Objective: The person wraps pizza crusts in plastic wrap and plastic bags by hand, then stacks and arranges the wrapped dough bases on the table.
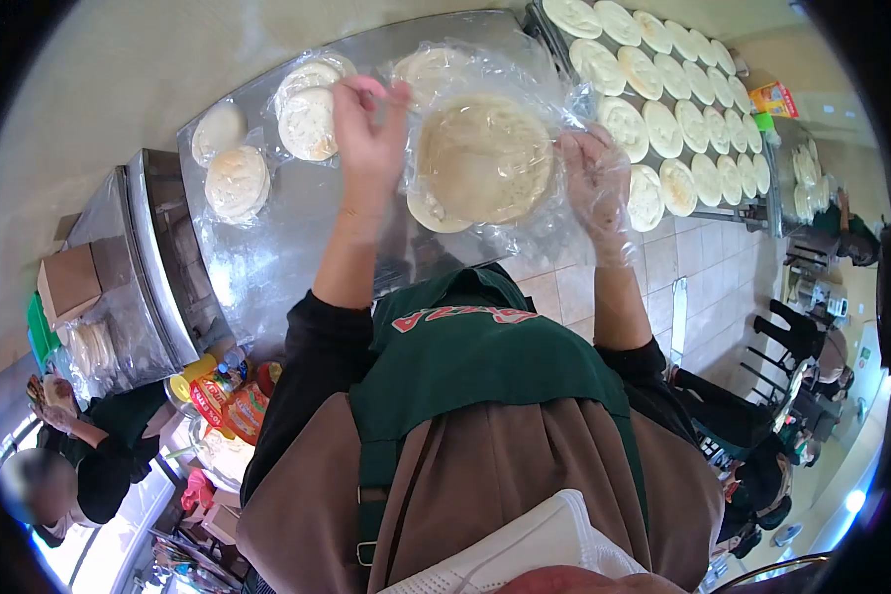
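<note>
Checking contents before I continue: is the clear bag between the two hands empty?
No, round flatbread shows through the clear bag.

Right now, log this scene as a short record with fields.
Left hand: raised beside the bag, near a pink strip; grip unclear
Right hand: in clear plastic, holding the bag's right side
Bag: clear, round flatbread inside
Table: metal, with a bagged stack at left
Loose breads: laid out in rows at right

co-worker's head (38, 487) blurred, white mask (525, 549) cut off below, lower flatbread (434, 214) partly hidden
</note>
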